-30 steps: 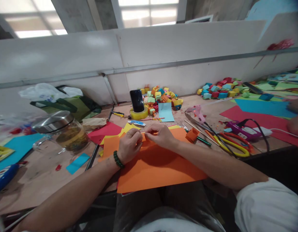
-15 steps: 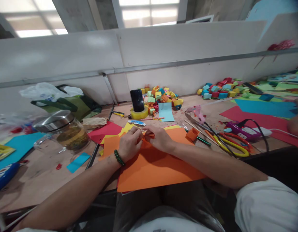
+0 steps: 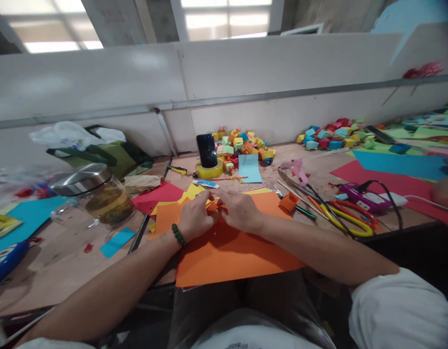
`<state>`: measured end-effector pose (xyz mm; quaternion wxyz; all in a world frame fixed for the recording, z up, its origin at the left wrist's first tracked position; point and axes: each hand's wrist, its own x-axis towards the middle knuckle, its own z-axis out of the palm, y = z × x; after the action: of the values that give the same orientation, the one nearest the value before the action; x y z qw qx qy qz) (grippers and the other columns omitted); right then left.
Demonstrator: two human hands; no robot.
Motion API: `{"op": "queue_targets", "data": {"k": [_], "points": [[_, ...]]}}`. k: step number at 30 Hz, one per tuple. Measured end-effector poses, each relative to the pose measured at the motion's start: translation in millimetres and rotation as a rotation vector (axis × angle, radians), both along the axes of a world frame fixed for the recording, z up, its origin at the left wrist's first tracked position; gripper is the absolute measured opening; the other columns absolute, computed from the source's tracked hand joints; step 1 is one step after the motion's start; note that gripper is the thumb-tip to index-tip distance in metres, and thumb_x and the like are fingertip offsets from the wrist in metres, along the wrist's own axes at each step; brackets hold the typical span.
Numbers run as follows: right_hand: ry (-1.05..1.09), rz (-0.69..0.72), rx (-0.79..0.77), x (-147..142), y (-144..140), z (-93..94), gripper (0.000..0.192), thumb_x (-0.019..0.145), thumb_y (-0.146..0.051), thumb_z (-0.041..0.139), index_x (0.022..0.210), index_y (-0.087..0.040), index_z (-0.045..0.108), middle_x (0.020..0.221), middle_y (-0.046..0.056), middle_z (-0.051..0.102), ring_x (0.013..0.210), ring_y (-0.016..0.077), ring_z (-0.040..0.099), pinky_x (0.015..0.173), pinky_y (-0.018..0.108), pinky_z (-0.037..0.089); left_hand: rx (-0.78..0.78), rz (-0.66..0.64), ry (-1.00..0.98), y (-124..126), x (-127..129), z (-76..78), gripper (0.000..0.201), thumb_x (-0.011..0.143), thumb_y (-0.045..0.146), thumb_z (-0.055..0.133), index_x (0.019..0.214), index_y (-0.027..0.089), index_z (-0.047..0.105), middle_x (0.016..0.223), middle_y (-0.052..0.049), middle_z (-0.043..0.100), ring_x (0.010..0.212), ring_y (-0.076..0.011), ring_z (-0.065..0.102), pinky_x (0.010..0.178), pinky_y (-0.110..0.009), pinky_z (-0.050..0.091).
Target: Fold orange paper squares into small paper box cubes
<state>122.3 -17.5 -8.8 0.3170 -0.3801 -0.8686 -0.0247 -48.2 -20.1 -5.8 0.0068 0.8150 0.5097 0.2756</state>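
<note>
Both of my hands meet over a stack of orange paper sheets (image 3: 238, 259) at the table's front edge. My left hand (image 3: 197, 215), with a green bead bracelet (image 3: 178, 236) at its wrist, has its fingers closed on a small folded orange paper piece (image 3: 214, 207). From the other side my right hand (image 3: 242, 211) grips the same piece, its fingers bent over the top. Much of the piece is hidden by my fingers. Just right of my right hand stands a folded orange paper box (image 3: 288, 202).
A glass teapot (image 3: 109, 198) stands left. Behind my hands are a phone (image 3: 207, 151) on a tape roll (image 3: 209, 169) and piled paper cubes (image 3: 242, 145). To the right lie a pink glue gun (image 3: 296, 170), scissors (image 3: 349, 220) and a purple power strip (image 3: 365, 196); another person's hand (image 3: 445, 186) shows beyond.
My fingers have shifted around the folded orange paper, and more of it shows between my hands. Both hands stay in nearly the same place over the sheets.
</note>
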Motion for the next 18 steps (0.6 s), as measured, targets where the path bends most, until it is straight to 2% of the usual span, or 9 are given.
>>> {"op": "queue_targets", "data": {"k": [3, 9, 12, 15, 18], "points": [[0.005, 0.057, 0.044, 1, 3, -1.7, 0.059, 0.076, -0.007, 0.053, 0.134, -0.017, 0.049, 0.112, 0.010, 0.070, 0.102, 0.0234, 0.064, 0.080, 0.033, 0.053, -0.021, -0.105, -0.061, 2, 0, 0.0, 0.024, 0.067, 0.017, 0.057, 0.090, 0.020, 0.065, 0.098, -0.006, 0.068, 0.081, -0.0196, 0.064, 0.073, -0.029, 0.050], [0.061, 0.051, 0.094, 5, 8, -1.2, 0.048, 0.083, -0.013, 0.054, 0.131, -0.016, 0.051, 0.113, 0.013, 0.069, 0.101, 0.0254, 0.065, 0.084, 0.037, 0.053, -0.064, -0.188, -0.223, 7, -2, -1.6, 0.020, 0.070, 0.017, 0.057, 0.085, 0.018, 0.070, 0.085, -0.004, 0.068, 0.069, -0.0145, 0.060, 0.069, -0.026, 0.050], [0.076, 0.106, 0.099, 6, 8, -0.6, 0.049, 0.084, -0.012, 0.052, 0.133, -0.018, 0.048, 0.114, 0.012, 0.069, 0.101, 0.0239, 0.065, 0.084, 0.036, 0.053, -0.085, -0.193, -0.261, 8, -4, -3.3, 0.021, 0.072, 0.019, 0.057, 0.086, 0.018, 0.073, 0.083, -0.003, 0.067, 0.063, -0.0125, 0.057, 0.064, -0.025, 0.049], [0.114, 0.217, 0.075, 6, 10, -1.8, 0.052, 0.083, -0.008, 0.048, 0.135, -0.019, 0.046, 0.114, 0.011, 0.067, 0.106, 0.0234, 0.063, 0.089, 0.038, 0.052, -0.125, -0.177, -0.306, 9, -4, -4.7, 0.020, 0.072, 0.018, 0.057, 0.081, 0.018, 0.075, 0.082, -0.004, 0.068, 0.061, -0.0116, 0.055, 0.059, -0.024, 0.046], [0.288, 0.252, -0.002, 6, 13, -0.8, 0.051, 0.083, -0.011, 0.051, 0.133, -0.020, 0.045, 0.114, 0.010, 0.065, 0.110, 0.0229, 0.060, 0.095, 0.040, 0.049, -0.153, -0.187, -0.472, 11, -3, -4.8, 0.020, 0.070, 0.017, 0.057, 0.075, 0.019, 0.076, 0.080, -0.003, 0.069, 0.065, -0.0127, 0.058, 0.059, -0.023, 0.047]]}}
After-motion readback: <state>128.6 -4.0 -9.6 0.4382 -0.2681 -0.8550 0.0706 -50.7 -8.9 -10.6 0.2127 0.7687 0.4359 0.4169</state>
